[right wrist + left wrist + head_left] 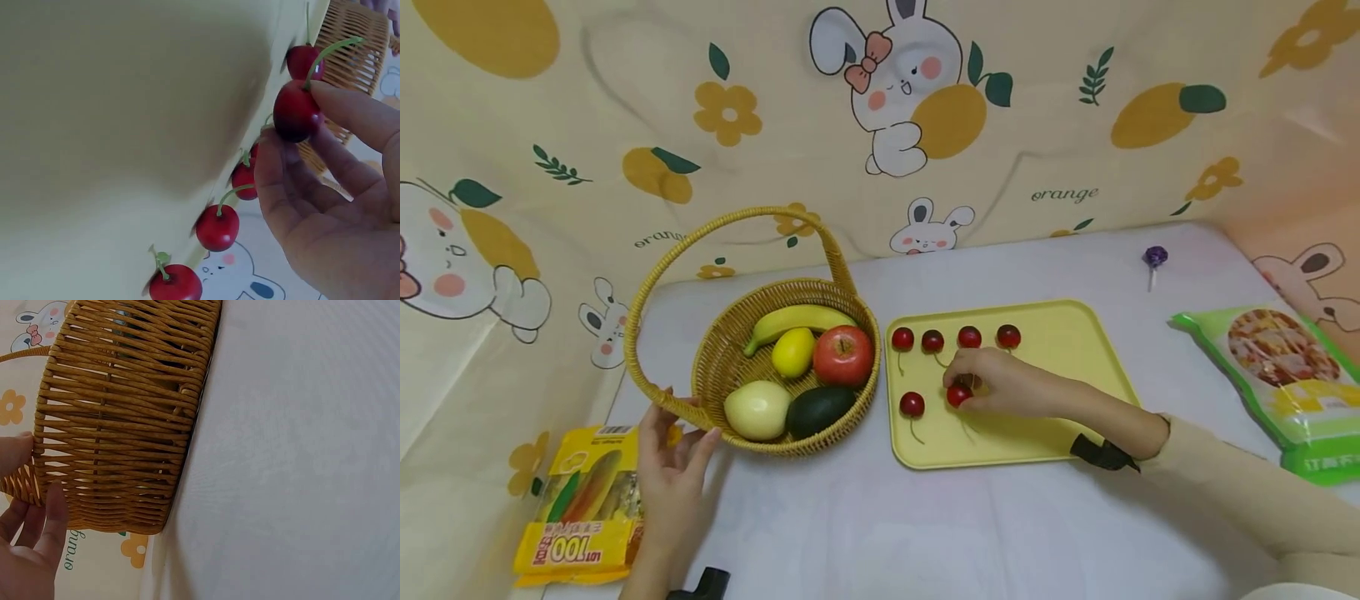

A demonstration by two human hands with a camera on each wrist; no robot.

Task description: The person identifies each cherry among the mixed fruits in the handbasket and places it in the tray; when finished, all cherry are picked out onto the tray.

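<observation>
My right hand [1009, 383] pinches a dark red cherry [297, 112] with a green stem between thumb and fingertips, over the yellow tray [1067, 337]. Four-in-a-row is not counted here: several cherries [969, 337] line the tray's far side, and a single cherry [912, 405] lies left of the held one. At the left, my left hand [673, 462] grips the wicker basket [119, 425] by its rim where the handle [643, 300] joins. Inside the basket are a banana [797, 318], a lemon [793, 353], a red apple [843, 357], a pale round fruit [757, 410] and a dark green oval fruit [820, 412].
A yellow snack packet [583, 508] lies left of the basket, partly behind my left hand. At the right are a green food bag [1277, 375] and a purple lollipop [1155, 257]. Patterned cloth [1060, 50] rises behind the white table [880, 533].
</observation>
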